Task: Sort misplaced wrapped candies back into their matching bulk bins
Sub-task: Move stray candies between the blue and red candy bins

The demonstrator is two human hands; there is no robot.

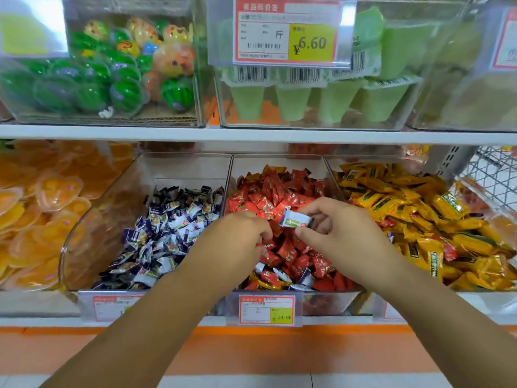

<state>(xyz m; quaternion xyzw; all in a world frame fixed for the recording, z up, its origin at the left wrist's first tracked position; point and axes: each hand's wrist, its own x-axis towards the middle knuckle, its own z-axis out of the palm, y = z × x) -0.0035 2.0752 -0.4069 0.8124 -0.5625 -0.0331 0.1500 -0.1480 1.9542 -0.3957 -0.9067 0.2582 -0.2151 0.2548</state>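
Three clear bulk bins stand side by side on the lower shelf. The left bin [112, 208] holds purple-and-white wrapped candies, the middle bin [279, 161] red ones, the right bin [333, 169] yellow ones. My right hand [333, 228] hovers over the red candies and pinches a purple-and-white candy [296, 219] between thumb and fingers. My left hand [240, 236] is curled down into the red pile; what its fingertips hold is hidden. A few purple-and-white candies [303, 278] and a yellow candy [261, 282] lie among the red ones near the bin's front.
Orange jelly cups [36, 208] fill the far-left bin. The upper shelf carries bins of fruit-shaped toys [112, 77] and green jelly cups [321, 99], with a price tag [288, 32]. A wire basket [492, 169] hangs at the right. The shelf edge [195, 320] carries price labels.
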